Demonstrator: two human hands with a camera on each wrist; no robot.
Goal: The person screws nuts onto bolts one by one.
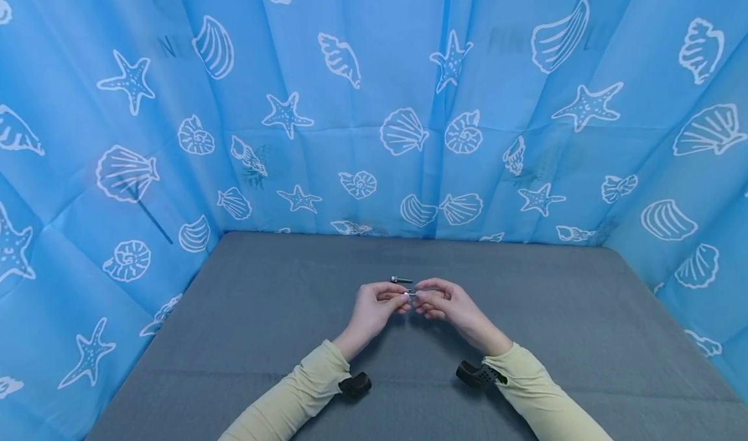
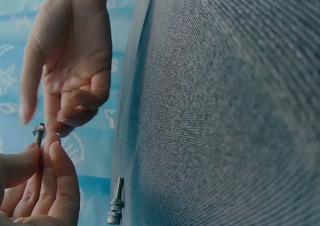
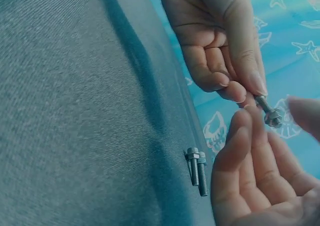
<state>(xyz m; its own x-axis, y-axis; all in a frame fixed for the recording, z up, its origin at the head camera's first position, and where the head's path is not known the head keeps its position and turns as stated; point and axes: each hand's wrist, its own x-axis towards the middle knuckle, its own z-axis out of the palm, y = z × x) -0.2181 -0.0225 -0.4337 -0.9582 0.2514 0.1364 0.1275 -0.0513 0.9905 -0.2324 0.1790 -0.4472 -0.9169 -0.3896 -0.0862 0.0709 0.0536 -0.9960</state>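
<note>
My left hand [image 1: 374,308] pinches a small metal bolt [image 3: 265,105] between thumb and fingers. A nut [image 3: 273,118] and what looks like a washer sit at the bolt's free end, which sticks out past the fingertips. Facing it, my right hand [image 1: 458,308] has its thumb [image 3: 306,115] apart from the bolt. Its loosely bent fingers [image 3: 259,151] are close under the nut; whether a fingertip touches the metal I cannot tell. In the left wrist view the bolt [image 2: 39,135] points up from the left thumb.
Two more bolts [image 3: 194,168] with nuts on them lie side by side on the grey cloth-covered table [image 1: 292,285], just beyond the hands. A blue curtain [image 1: 374,103] with white shells and starfish hangs behind the table and along both sides.
</note>
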